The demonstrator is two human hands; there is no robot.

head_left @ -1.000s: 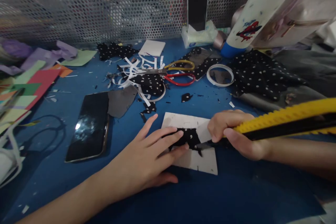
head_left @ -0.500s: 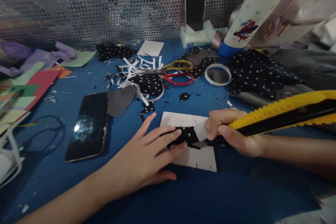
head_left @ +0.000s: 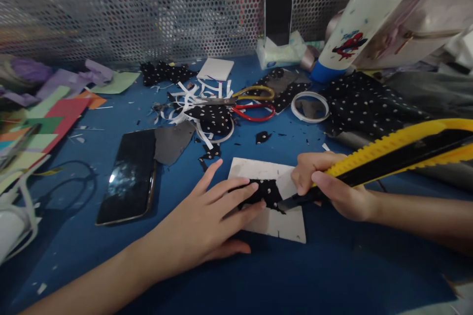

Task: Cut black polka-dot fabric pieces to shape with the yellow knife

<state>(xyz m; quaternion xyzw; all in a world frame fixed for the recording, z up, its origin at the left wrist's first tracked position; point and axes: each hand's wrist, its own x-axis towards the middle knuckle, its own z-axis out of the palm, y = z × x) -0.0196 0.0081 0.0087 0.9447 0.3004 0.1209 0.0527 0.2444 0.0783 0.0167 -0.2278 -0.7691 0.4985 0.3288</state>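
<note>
My left hand [head_left: 201, 219] lies flat with fingers spread, pressing a small piece of black dotted fabric [head_left: 264, 193] onto a white card [head_left: 275, 224] on the blue table. My right hand [head_left: 328, 182] is closed round a yellow and black utility knife [head_left: 402, 152]. The knife's blade tip rests at the right edge of the fabric piece, close to my left fingertips.
A dark phone [head_left: 129, 174] lies left of my left hand, beside a grey scrap. Scissors [head_left: 247, 103], white paper strips, a tape ring [head_left: 309, 106] and dotted fabric [head_left: 369, 106] lie behind. Coloured paper sheets [head_left: 48, 118] sit left. A white bottle [head_left: 354, 29] and an upright phone [head_left: 279, 7] stand at the mesh wall.
The knife handle has tilted slightly upward at the right and the blade has shifted a little along the fabric edge. My left hand has stayed pressed on the fabric.
</note>
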